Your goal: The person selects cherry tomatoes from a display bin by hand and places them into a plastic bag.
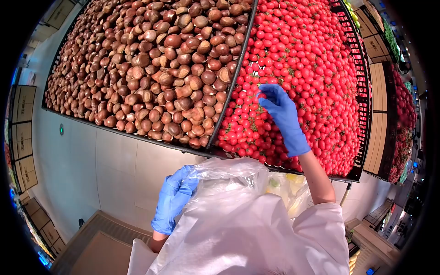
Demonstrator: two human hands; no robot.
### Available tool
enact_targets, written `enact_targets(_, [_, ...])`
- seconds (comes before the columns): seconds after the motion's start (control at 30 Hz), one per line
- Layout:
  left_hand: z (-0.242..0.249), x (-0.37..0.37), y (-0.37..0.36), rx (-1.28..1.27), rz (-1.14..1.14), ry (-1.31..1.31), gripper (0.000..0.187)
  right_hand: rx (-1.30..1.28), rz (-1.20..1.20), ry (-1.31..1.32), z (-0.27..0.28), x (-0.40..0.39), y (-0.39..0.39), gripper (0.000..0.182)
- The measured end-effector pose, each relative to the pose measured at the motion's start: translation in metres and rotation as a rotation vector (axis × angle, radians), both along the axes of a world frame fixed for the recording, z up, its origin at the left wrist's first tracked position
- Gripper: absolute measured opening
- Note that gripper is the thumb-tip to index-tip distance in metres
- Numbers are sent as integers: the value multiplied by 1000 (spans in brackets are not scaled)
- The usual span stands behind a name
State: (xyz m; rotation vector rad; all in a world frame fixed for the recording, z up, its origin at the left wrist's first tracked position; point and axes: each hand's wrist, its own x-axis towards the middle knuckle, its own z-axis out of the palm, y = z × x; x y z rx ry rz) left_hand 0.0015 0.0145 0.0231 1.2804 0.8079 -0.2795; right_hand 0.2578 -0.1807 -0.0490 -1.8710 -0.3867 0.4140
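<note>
My right hand, in a blue glove, is over the bin of red cherry tomatoes. Its thumb and forefinger are curled together in a pinch, and whatever lies between the tips is too small to make out. Lower down, my left hand, also gloved in blue, grips the edge of a clear plastic bag. The bag spreads across in front of my white clothing, just below the front edge of the bin. Some green stems show among the tomatoes.
Brown chestnuts fill the bin to the left, parted from the tomatoes by a black divider. A black slatted rim bounds the right side. Cardboard boxes stand farther right, others at far left. Another bag hangs below the bin.
</note>
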Motion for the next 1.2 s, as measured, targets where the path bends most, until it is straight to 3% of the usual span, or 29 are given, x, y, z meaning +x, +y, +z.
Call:
enact_targets(0.03, [-3, -2, 1, 10, -3, -8, 34, -4, 2, -2, 8, -4, 0, 28])
enact_targets(0.1, [-6, -4, 1, 0, 9, -41, 34, 308, 64, 537, 34, -13, 0, 30])
enact_targets(0.13, [-7, -5, 2, -6, 20, -70, 34, 402, 80, 659, 38, -16, 1, 31])
enact_targets(0.3, [-3, 0, 9, -25, -15, -72, 32, 433, 13, 753, 39, -22, -1, 30])
enact_targets(0.4, [-1, -4, 9, -9, 0, -84, 30, 236, -78, 703, 25, -23, -6, 29])
enact_targets(0.47, [-1, -8, 9, -4, 21, -89, 29, -235, -5, 207, 14, -27, -6, 25])
enact_targets(0.5, [-3, -10, 10, -3, 8, -74, 28, -235, -3, 211, 11, -27, -7, 25])
enact_targets(0.57, [-5, -14, 10, -3, -10, -54, 27, -685, 233, -478, 5, -27, -9, 24])
enact_targets(0.6, [-6, -16, 9, 12, -15, -62, 26, -687, 231, -471, 4, -30, -5, 24])
enact_targets(0.7, [-11, -22, 7, 17, -38, -79, 23, -307, 98, 15, 5, -46, 13, 20])
enact_targets(0.73, [-12, -24, 6, 9, -45, -91, 21, -134, 115, 36, -7, -45, 13, 19])
enact_targets(0.77, [-12, -25, 5, 6, -43, -84, 21, -135, 118, 43, -13, -44, 11, 19])
enact_targets(0.83, [-9, -27, 5, 57, -71, -85, 17, -209, 157, -251, -18, -39, 8, 19])
enact_targets(0.9, [-11, -31, 3, 78, -71, -86, 16, -286, 210, -289, -17, -38, 2, 18])
enact_targets(1.0, [-11, -31, -1, 92, -75, -84, 16, -317, 427, -850, -22, -36, -5, 12])
enact_targets(1.2, [9, -27, -19, 154, 6, -82, 17, -376, 469, -933, 7, -33, -22, 13])
